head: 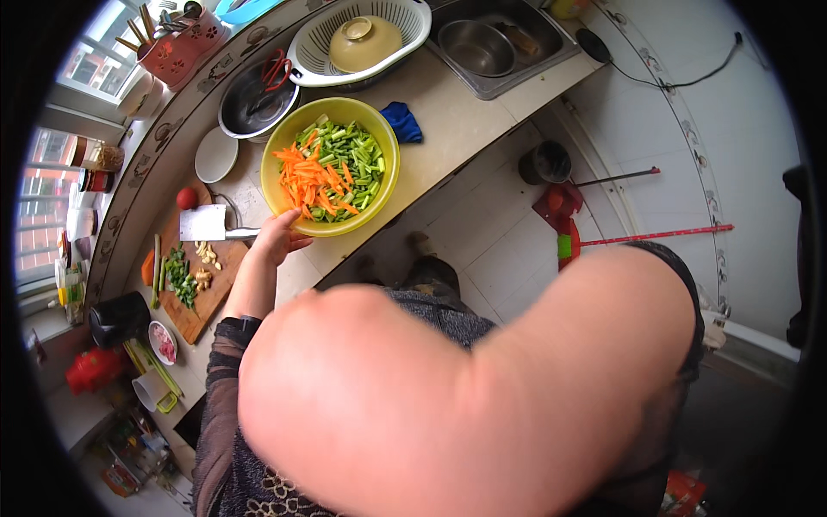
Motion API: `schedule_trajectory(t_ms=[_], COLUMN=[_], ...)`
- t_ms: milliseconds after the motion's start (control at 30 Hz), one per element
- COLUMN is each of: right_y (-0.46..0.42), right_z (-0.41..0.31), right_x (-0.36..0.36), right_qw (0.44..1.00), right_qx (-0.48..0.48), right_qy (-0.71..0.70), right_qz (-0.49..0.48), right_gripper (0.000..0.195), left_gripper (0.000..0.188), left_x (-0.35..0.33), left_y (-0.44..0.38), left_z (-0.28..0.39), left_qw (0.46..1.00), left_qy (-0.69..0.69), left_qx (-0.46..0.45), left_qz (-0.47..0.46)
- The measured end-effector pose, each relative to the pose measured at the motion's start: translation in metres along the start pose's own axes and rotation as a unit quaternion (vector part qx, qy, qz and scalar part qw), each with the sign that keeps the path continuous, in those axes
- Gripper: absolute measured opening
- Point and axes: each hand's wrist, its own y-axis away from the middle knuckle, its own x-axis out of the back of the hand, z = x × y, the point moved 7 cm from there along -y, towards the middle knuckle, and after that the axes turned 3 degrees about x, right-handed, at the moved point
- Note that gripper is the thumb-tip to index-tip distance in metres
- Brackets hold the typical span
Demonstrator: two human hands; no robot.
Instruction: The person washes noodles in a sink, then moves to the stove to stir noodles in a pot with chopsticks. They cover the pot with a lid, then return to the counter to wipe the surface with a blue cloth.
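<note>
My left hand (279, 239) grips the near left rim of a yellow bowl (389, 155), thumb over the edge and fingers below it. Cut green vegetable stalks (352, 152) and orange carrot strips (310, 181) fill the bowl. Left of that hand, a cleaver (203, 223) lies across a wooden cutting board (223, 274). Chopped greens (179, 274), peeled garlic cloves (207, 254) and ginger (203, 279) are on the board. A bare, blurred arm covers the lower middle of the picture, very near the camera; my right hand is out of view.
A steel basin (226, 119) with red-handled scissors (276, 70), a white plate (216, 155) and a colander (423, 22) holding a lid stand behind the bowl. A blue cloth (404, 123) lies beside it. The sink (494, 88) is farther right. A meat dish (155, 326) stands left.
</note>
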Motion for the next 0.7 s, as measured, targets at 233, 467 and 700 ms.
schedule_trajectory(t_ms=[233,467,700], right_y=[0.027,-0.083,-0.105], right_z=[0.303,0.389,0.433], right_x=[-0.128,-0.243,-0.243], right_qw=[0.931,0.909,0.854], right_qx=[-0.285,-0.239,-0.085], right_qy=[-0.196,-0.116,-0.16], right_qz=[0.12,0.322,0.488], right_gripper=[0.033,0.063,0.045], left_gripper=[0.035,0.036,0.042], left_x=[0.001,0.035,0.021], left_y=[-0.002,0.105,0.174], left_z=[-0.031,-0.11,-0.13], left_qw=[0.985,0.924,0.882], left_qy=[0.102,0.285,0.328], left_qx=[-0.059,-0.106,-0.182], left_qz=[0.123,0.232,0.285])
